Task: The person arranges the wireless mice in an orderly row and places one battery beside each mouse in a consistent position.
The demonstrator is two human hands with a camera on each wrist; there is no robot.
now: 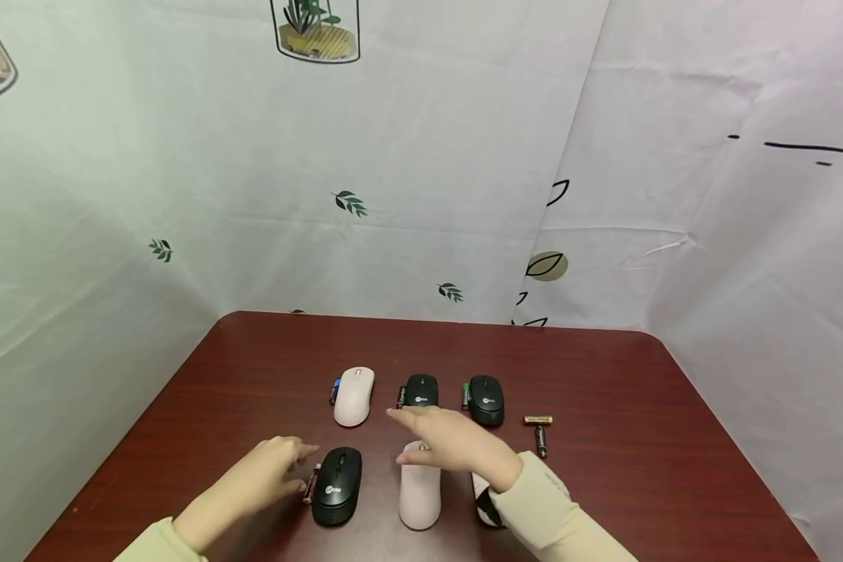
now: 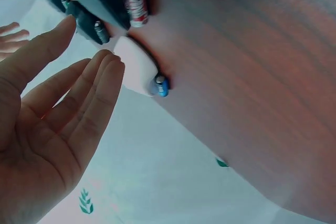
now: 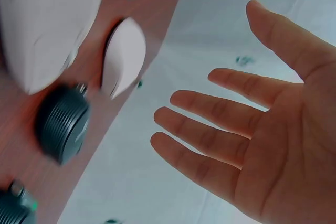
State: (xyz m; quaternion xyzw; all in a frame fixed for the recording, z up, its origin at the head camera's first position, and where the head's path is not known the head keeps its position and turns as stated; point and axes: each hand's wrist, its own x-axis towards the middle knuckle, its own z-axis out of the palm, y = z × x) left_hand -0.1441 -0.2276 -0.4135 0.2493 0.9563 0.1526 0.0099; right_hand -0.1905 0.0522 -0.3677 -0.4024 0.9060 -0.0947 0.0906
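Note:
My left hand [image 1: 267, 472] is beside a black computer mouse [image 1: 337, 485], its fingers extended and nothing held. Between them lies a reddish battery [image 1: 312, 484], also visible as a red-and-silver battery [image 2: 135, 1] in the left wrist view. Over the front end of a white mouse [image 1: 420, 496] hovers my right hand [image 1: 460, 445]; in the right wrist view its fingers [image 3: 210, 135] are spread and the palm is bare. Under the right sleeve, a white mouse with a black patch [image 1: 485, 499] is partly hidden.
Farther back are a white mouse [image 1: 354, 396] with a blue battery [image 1: 335, 390], a black mouse [image 1: 421, 389] with a dark battery [image 1: 401, 397], and another black mouse [image 1: 487, 400] with a green-ended battery [image 1: 466, 396]. Rightward lie a gold battery [image 1: 538, 420] and a black battery [image 1: 541, 443].

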